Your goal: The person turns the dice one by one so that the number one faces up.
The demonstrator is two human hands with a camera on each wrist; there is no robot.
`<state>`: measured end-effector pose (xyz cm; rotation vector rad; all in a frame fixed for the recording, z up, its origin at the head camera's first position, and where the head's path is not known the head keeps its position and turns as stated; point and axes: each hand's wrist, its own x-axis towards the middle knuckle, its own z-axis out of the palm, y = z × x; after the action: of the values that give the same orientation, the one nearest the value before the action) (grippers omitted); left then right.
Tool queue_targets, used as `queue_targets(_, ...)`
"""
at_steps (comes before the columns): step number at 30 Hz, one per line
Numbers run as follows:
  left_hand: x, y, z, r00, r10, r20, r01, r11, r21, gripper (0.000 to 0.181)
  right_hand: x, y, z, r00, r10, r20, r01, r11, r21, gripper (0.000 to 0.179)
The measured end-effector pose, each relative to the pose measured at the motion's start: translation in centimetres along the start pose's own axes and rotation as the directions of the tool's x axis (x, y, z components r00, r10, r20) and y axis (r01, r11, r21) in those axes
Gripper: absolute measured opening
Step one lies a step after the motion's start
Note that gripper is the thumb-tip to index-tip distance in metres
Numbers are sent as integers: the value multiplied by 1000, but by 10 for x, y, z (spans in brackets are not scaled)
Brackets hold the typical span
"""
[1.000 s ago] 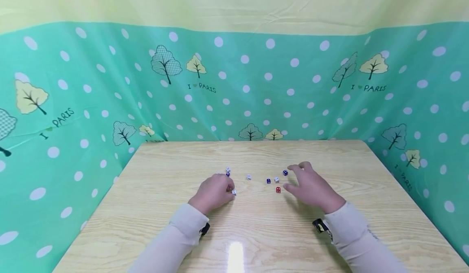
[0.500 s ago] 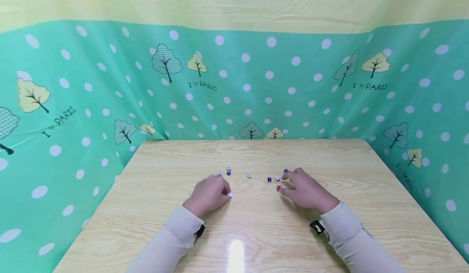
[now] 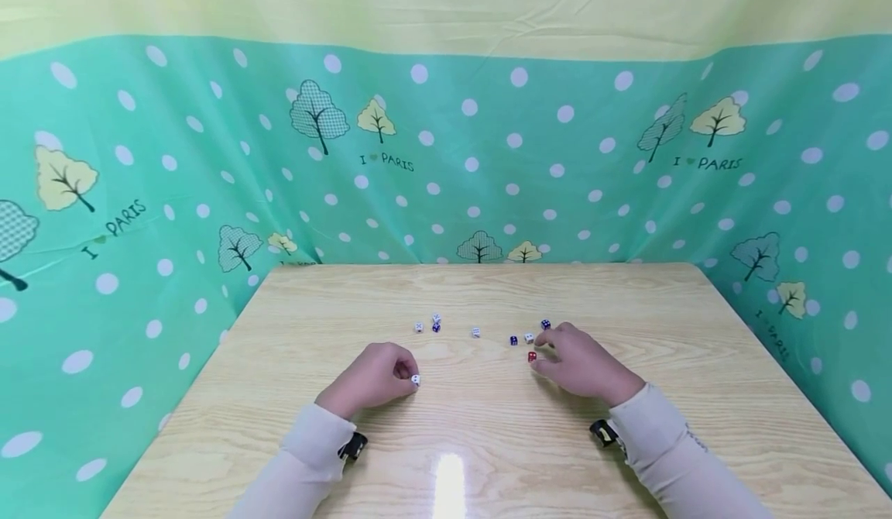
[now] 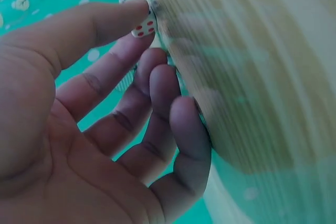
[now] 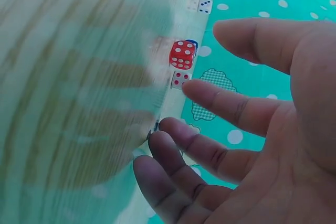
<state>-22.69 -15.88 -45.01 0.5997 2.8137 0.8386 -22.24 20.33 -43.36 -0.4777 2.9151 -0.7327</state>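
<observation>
Between thumb and index finger, my left hand point(image 3: 372, 378) pinches a white die point(image 3: 415, 379) low at the tabletop. Red pips show on this die point(image 4: 144, 27) in the left wrist view. My right hand point(image 3: 581, 360) hovers with thumb and fingers spread and nothing between them. Nearest to it are a red die point(image 3: 532, 356) by the thumb and a white die point(image 3: 529, 338) by the index fingertip. One dark blue die point(image 3: 546, 324) lies just beyond that hand, and another blue die point(image 3: 513, 341) sits left of the white one.
Farther left on the wooden table point(image 3: 313, 310) lie two white dice, one nearer point(image 3: 419, 328) and one behind point(image 3: 437, 318), with a blue die point(image 3: 436, 328) beside them. A lone white die point(image 3: 476, 333) sits mid-table. A green dotted curtain point(image 3: 390, 217) encloses the back and sides.
My left hand has drawn the white die left and toward me, uncovering the dice behind it. My right hand has lowered slightly, its fingers closer to the red and white dice.
</observation>
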Motion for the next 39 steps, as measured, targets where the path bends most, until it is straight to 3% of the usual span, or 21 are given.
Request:
queue_targets(6, -8, -14, 0, 998, -14, 57, 20, 994, -112, 12, -3, 0, 7, 1000, 8, 9, -7, 1000, -14, 47)
queue_targets(13, -8, -26, -1, 989, -59, 139, 92, 965, -244, 13, 1, 2, 13, 1000, 2, 16, -2, 1000, -9, 46)
queue_targets(20, 0, -23, -6, 989, -55, 138, 86, 969, -230, 14, 9, 2, 11, 1000, 2, -15, -2, 1000, 1, 39)
queue_targets(28, -2, -22, -8, 986, -80, 147, 111, 970, -215, 15, 13, 4, 14, 1000, 11, -3, -11, 1000, -20, 36)
queue_targets(39, 7, -19, -11, 984, -88, 156, 120, 972, -204, 16, 18, 3, 8, 1000, -11, -18, 10, 998, -64, 16)
